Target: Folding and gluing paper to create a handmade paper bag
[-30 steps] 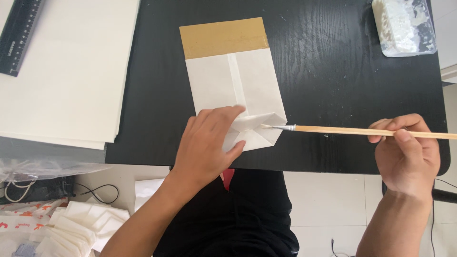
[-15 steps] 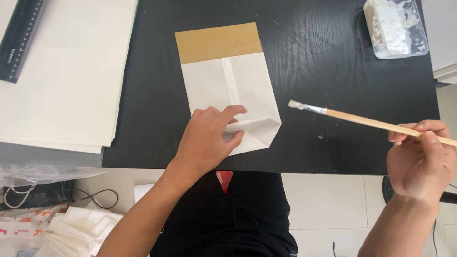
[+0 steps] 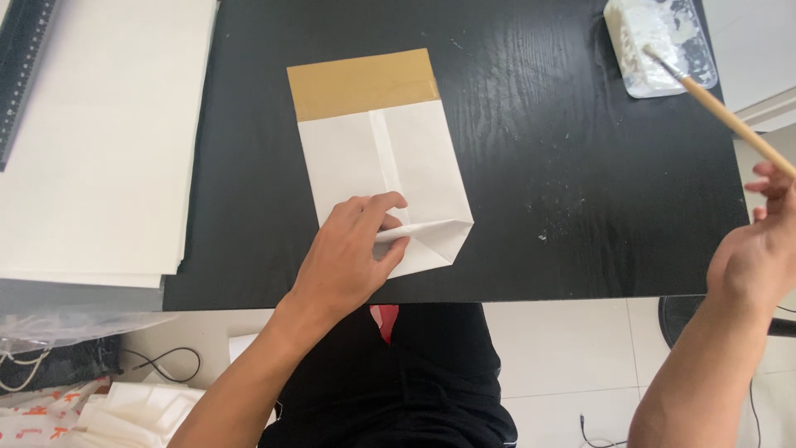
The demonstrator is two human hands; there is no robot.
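Observation:
A white folded paper bag point(image 3: 381, 158) with a brown band at its far end lies flat on the black table point(image 3: 564, 191). My left hand point(image 3: 348, 257) presses on the bag's near end and pinches up a folded flap. My right hand point(image 3: 759, 257) holds a long wooden-handled brush point(image 3: 721, 112) at the table's right edge. The brush tip rests in a clear tray of white paste point(image 3: 659, 41) at the far right corner.
A stack of large white sheets point(image 3: 99, 141) covers the left side, with a black ruler point(image 3: 21, 75) at its far left. Below the table edge lie a pile of folded white bags point(image 3: 141, 411), plastic wrap and cables on the tiled floor.
My right hand has swung the brush away from the bag's near flap, up and to the right, into the paste tray. My left hand stays on the flap.

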